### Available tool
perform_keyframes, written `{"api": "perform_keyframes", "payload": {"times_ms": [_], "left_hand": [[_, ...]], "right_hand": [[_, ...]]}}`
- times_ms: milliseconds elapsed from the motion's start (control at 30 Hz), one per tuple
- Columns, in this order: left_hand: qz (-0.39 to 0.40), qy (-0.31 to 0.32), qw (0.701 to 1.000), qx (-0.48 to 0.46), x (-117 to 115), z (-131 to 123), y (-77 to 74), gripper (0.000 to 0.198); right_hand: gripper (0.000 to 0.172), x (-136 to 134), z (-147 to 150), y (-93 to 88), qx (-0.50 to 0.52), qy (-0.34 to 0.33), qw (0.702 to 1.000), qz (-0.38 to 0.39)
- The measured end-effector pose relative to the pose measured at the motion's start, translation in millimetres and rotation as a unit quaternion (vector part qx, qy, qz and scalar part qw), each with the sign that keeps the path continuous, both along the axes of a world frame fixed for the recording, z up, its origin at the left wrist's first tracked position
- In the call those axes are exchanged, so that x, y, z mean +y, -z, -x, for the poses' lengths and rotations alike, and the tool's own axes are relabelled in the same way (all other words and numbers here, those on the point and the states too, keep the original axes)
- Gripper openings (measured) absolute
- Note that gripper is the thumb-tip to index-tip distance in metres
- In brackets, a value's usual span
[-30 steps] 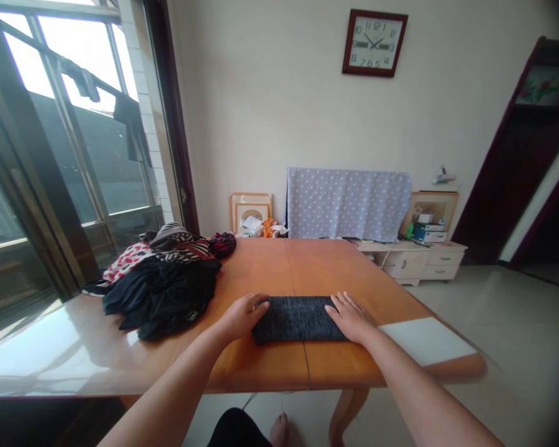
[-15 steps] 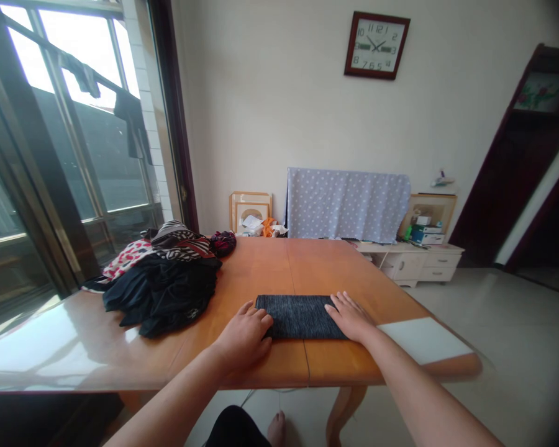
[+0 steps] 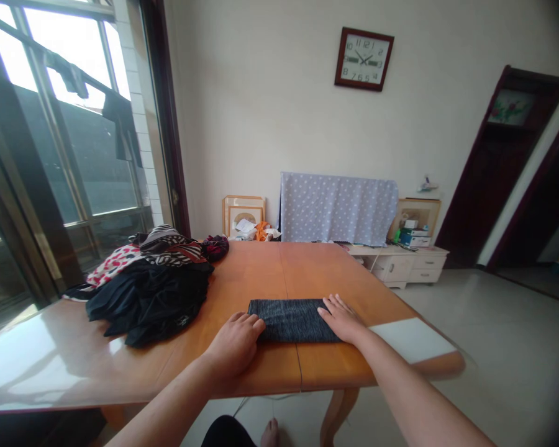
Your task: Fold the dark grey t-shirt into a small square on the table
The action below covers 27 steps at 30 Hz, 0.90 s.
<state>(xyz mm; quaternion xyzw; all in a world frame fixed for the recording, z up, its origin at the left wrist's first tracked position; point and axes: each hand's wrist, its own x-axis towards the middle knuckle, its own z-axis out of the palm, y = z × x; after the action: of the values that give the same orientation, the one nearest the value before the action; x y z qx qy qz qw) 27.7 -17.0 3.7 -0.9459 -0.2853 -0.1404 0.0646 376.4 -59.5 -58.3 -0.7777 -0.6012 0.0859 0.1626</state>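
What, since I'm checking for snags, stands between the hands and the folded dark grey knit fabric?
Nothing visible does: the left hand and the right hand both touch the ends of the folded dark grey knit fabric. The heap of black clothes lies off to the left, apart from them.

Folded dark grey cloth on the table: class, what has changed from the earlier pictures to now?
The left hand has slid back toward the person along the left end of the folded dark grey cloth. The right hand stays flat on its right end; the pile of clothes is unmoved.
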Motion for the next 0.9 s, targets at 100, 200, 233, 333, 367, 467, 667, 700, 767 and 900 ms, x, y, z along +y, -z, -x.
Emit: {"api": "perform_keyframes", "payload": {"times_ms": [100, 200, 233, 333, 367, 467, 667, 700, 767, 900], "left_hand": [[0.024, -0.001, 1.000, -0.004, 0, 2, -0.5, 0.030], [0.036, -0.007, 0.999, -0.005, 2, 3, 0.4, 0.034], [0.039, -0.009, 0.999, -0.005, 2, 3, 1.1, 0.034], [0.050, -0.018, 0.999, -0.010, 5, 2, 4.3, 0.035], [0.053, -0.021, 0.998, -0.013, 5, 1, 5.4, 0.034], [0.057, -0.025, 0.998, -0.029, 7, 0, 8.5, 0.034], [0.078, -0.037, 0.993, -0.082, 11, -2, 12.4, 0.029], [0.083, -0.039, 0.991, -0.093, 13, -3, 13.0, 0.027], [0.090, -0.046, 0.988, -0.117, 17, -5, 13.8, 0.023], [0.105, -0.065, 0.978, -0.168, 28, -13, 9.1, 0.021]], "right_hand": [[0.073, -8, -8, -8.3, 0.027, -0.002, 0.998, -0.057], [0.059, -29, -20, -20.9, 0.016, 0.000, 0.991, -0.134], [0.053, -39, -22, -24.9, 0.007, -0.008, 0.989, -0.149], [0.045, -70, -23, -32.9, -0.019, -0.053, 0.988, -0.144], [0.047, -78, -22, -33.8, -0.028, -0.063, 0.989, -0.130], [0.055, -96, -13, -32.5, -0.049, -0.057, 0.993, -0.088], [0.050, -101, 0, -34.2, -0.084, -0.050, 0.993, -0.061], [0.049, -100, 2, -35.7, -0.096, -0.050, 0.992, -0.062], [0.048, -99, 5, -38.4, -0.119, -0.052, 0.989, -0.065], [0.054, -95, 14, -40.5, -0.153, -0.050, 0.984, -0.072]]}}
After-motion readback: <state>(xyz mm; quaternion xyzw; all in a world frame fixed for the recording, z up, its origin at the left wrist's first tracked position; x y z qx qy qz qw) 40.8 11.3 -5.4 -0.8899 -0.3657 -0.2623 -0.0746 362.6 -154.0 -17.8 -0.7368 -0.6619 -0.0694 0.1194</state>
